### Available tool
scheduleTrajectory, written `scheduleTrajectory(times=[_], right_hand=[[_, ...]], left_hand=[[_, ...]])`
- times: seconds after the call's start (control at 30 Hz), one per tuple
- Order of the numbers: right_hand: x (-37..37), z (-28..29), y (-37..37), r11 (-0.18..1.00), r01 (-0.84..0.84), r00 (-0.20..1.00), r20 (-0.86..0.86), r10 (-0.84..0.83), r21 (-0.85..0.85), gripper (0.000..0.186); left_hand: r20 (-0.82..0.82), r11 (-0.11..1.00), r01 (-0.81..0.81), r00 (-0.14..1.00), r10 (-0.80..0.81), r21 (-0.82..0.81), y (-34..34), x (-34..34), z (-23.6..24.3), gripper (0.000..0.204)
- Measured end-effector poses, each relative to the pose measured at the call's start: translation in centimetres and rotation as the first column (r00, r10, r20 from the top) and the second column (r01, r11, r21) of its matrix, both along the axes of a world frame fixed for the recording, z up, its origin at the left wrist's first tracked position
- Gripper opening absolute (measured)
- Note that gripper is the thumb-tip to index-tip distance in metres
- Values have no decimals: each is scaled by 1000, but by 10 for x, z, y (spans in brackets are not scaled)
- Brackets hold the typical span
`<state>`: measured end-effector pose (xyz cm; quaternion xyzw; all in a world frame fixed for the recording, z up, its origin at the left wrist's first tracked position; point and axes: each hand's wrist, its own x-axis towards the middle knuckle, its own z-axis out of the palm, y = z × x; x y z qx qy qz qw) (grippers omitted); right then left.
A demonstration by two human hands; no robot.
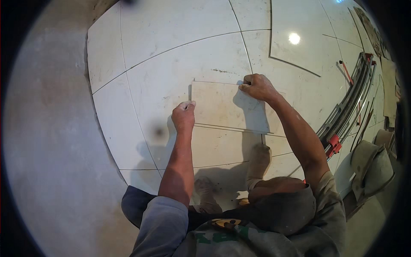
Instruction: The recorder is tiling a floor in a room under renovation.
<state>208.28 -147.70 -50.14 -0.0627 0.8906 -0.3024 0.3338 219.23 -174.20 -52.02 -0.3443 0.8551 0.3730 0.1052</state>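
Note:
A pale rectangular cut tile (218,103) is held low over the white tiled floor, with a shadow along its left side. My left hand (184,115) is closed on the tile's left edge, thumb and fingers pinched together. At the far edge, toward the right corner, my right hand (258,87) grips the same tile with curled fingers. The shadow of my right arm falls across the tile's right part. Both my feet stand on the floor just nearer than the tile.
A long rail tile cutter (349,103) with red parts lies to the right. Behind it are offcut strips and a grey bucket-like container (372,169). A large loose tile (299,25) lies at the far right of the floor. A plain grey wall (51,128) borders the left side.

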Motion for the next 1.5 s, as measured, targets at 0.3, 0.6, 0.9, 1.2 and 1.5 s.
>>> scheduleTrajectory(times=[0.3, 0.6, 0.9, 1.2, 1.5], right_hand=[[21, 3, -7, 984, 104, 983, -167, -79, 145, 28], [33, -4, -10, 982, 130, 954, -286, -87, 134, 22], [31, 2, -14, 977, 115, 985, -148, -89, 180, 23], [27, 9, -16, 972, 150, 983, -135, -127, 181, 22], [50, -21, -5, 979, 205, 911, -363, -194, -11, 12]], left_hand=[[-12, 999, 45, 999, -45, 3, 0, -3, 5, 32], [68, 979, 182, 982, -176, -96, -16, 6, -14, 29], [40, 971, 193, 981, -190, -141, -15, 12, -13, 30], [151, 992, 120, 982, -112, -49, -14, 11, -6, 26], [179, 978, 158, 975, -131, -140, -1, 4, 9, 27]])
